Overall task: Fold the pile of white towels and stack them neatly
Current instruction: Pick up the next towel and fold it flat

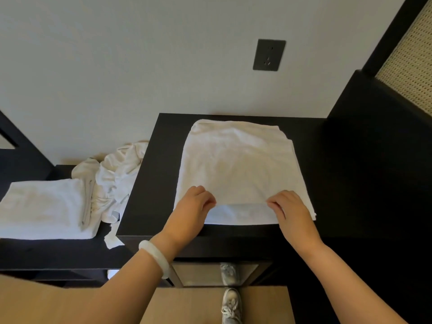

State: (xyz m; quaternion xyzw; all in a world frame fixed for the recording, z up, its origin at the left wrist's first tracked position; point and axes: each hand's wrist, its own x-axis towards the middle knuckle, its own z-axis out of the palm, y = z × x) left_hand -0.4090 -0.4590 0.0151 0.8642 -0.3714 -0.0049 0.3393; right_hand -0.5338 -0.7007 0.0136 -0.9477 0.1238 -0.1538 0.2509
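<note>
white towel (236,164) — both hands pinch its near fold.

Towel (236,164) on cabinet (149,183) — stack (42,206), pile (117,174) left.

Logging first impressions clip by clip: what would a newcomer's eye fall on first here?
The white towel spread on the dark cabinet at centre stands out first, with the left hand and right hand pinching the near edge of its top layer. Next, to the left on a lower shelf, a folded stack lies beside a crumpled pile.
</note>
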